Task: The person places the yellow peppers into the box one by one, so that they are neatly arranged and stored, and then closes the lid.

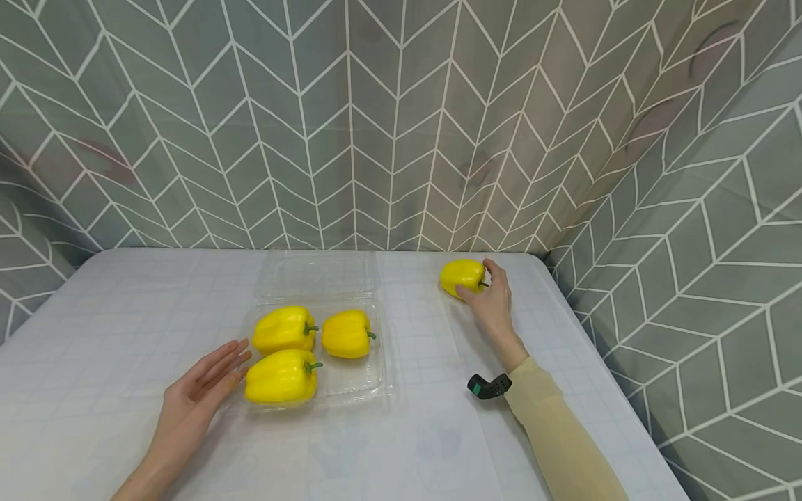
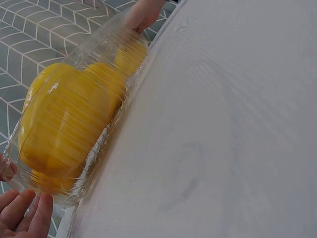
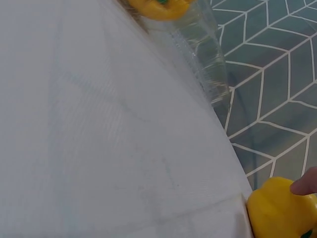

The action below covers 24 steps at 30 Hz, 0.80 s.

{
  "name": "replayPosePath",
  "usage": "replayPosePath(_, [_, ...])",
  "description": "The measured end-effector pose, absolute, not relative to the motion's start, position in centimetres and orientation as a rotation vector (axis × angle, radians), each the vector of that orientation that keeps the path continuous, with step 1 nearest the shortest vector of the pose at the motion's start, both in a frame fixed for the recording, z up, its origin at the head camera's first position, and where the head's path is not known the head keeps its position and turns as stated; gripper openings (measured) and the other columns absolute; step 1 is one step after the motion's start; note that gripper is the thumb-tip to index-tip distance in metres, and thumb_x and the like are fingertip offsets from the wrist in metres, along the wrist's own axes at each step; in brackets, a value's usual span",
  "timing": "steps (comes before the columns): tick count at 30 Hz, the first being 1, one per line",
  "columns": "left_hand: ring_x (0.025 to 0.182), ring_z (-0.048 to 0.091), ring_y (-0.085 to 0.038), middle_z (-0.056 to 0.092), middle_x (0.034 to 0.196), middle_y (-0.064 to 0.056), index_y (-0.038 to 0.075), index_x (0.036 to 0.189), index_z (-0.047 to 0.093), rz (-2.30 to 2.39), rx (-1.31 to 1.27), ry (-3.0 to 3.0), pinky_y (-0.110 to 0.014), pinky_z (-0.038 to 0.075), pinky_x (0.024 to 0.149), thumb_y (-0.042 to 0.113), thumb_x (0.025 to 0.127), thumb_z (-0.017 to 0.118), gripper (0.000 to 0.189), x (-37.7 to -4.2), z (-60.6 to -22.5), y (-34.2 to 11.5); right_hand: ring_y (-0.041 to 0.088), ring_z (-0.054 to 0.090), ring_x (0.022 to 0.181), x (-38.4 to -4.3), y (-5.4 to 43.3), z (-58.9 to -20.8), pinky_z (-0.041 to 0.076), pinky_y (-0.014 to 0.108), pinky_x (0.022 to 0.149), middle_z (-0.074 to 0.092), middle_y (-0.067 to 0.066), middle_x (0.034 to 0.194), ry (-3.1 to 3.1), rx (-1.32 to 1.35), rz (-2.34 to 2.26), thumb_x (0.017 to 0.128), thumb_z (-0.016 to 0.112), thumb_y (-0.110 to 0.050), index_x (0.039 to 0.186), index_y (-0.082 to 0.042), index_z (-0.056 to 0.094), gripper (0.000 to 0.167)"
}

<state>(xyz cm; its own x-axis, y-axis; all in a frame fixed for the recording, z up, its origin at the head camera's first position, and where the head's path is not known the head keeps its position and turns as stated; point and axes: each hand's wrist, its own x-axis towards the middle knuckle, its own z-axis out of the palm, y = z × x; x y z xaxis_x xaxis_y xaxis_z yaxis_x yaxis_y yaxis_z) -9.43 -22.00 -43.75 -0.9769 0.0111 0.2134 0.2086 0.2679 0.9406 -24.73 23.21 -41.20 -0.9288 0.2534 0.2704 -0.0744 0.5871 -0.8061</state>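
Observation:
My right hand (image 1: 497,311) holds a yellow bell pepper (image 1: 461,277) at the table's back right, thumb on the near side and fingers round the stem end. In the right wrist view a fingertip (image 3: 305,184) lies on this pepper (image 3: 277,210). A clear plastic clamshell container (image 1: 351,379) lies with its lid (image 1: 316,275) folded back. Inside are three more yellow peppers: one at back left (image 1: 282,330), one at front left (image 1: 280,378) and one on the right (image 1: 346,335). Fairly straight fingers of my left hand (image 1: 199,390) are at the container's left side.
A white cloth covers the table (image 1: 388,459). Patterned grey-green curtains (image 1: 376,139) stand behind it and along its right side. A black strap-like device (image 1: 489,387) sits at my right wrist, by the beige sleeve (image 1: 557,424).

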Motion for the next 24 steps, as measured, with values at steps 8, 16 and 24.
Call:
replayPosePath(8, [0.121,0.056,0.010,0.052,0.149,0.002,0.003,0.150,0.040,-1.750,-0.168,-2.410,-0.010,0.053,0.092,0.018,0.103,0.057,0.052,-9.5,-43.7,-21.9,0.035,0.036,0.143,-24.9,23.5,-41.8,0.031,0.048,0.122,0.039,0.016,0.154,-2.482,-0.141,1.263,0.084,0.080,-0.021,0.151,-0.001,0.034,0.084])
replayPosePath(16, [0.120,0.057,0.009,0.053,0.148,0.006,0.002,0.150,0.040,-1.785,-0.183,-2.384,-0.010,0.053,0.092,0.015,0.103,0.057,0.052,-9.5,-43.7,-22.0,0.034,0.036,0.144,-25.1,23.6,-42.2,0.030,0.048,0.123,0.040,0.016,0.154,-2.483,-0.155,1.252,0.085,0.081,-0.023,0.151,-0.001,0.036,0.083])
replayPosePath(24, [0.121,0.057,0.008,0.053,0.149,0.003,0.002,0.150,0.040,-1.774,-0.181,-2.388,-0.010,0.053,0.093,0.016,0.103,0.057,0.052,-9.6,-43.7,-21.9,0.036,0.039,0.142,-25.2,23.9,-42.4,0.032,0.049,0.122,0.042,0.018,0.152,-2.491,-0.159,1.217,0.086,0.080,-0.024,0.150,0.000,0.037,0.081])
